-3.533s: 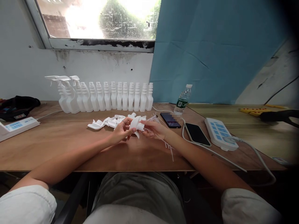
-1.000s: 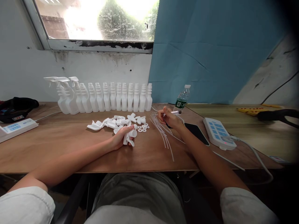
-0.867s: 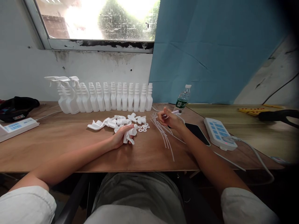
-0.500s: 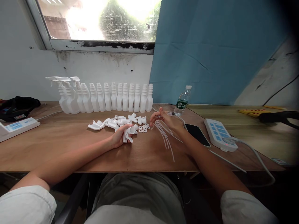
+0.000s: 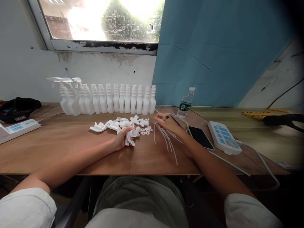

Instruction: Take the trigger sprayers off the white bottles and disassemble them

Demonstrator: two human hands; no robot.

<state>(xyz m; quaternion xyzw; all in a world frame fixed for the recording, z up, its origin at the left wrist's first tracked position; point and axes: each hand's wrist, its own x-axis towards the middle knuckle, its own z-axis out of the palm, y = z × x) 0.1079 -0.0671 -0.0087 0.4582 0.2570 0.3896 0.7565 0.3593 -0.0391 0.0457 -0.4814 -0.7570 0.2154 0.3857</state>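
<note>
A white spray trigger head [image 5: 132, 135] is gripped in my left hand [image 5: 122, 138], its round collar facing me. Right behind that hand lies a pile of loose white trigger heads [image 5: 114, 125], with several small white washers [image 5: 146, 130] at its right end. My right hand [image 5: 167, 122] is closed at the upper end of a spread of thin white dip tubes [image 5: 169, 141]; one tube seems pinched at its fingertips. A dark pen [image 5: 177, 122] shows beside this hand, partly covered.
White spray bottles [image 5: 122, 103] stand in a row by the wall, a few with trigger heads on. To the right are a water bottle [image 5: 186, 104], a phone [image 5: 200, 137] and a power strip [image 5: 224, 139]. Another power strip [image 5: 20, 129] and a black bag [image 5: 20, 109] lie left.
My right hand has turned palm-down and its spread fingers have closed at the tube ends. The tubes have shifted slightly. My left hand stays put with the trigger head.
</note>
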